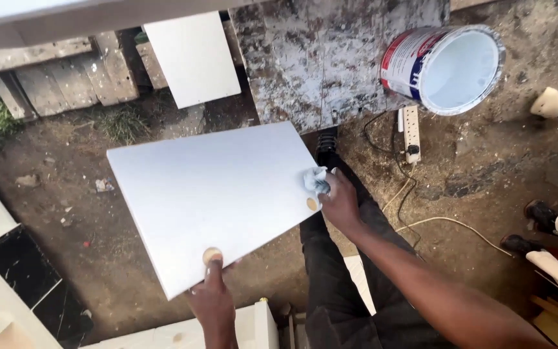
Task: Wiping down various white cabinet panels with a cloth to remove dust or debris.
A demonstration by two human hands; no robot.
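A white rectangular panel (208, 194) is held level above the dirt ground. My left hand (213, 298) grips its near edge, thumb on top beside a round tan spot. My right hand (338, 199) presses a crumpled pale blue cloth (315, 179) against the panel's right edge, just above a second round tan spot (312, 204). My dark trouser leg and black shoe (326, 143) show under the panel's right side.
An open white paint can (450, 68) stands on a paint-spattered board (318, 58). A white power strip (411, 132) and cables lie on the ground. Another white panel (192, 58) leans on wooden pallets (66, 77). Another person's feet (540, 226) are at the right.
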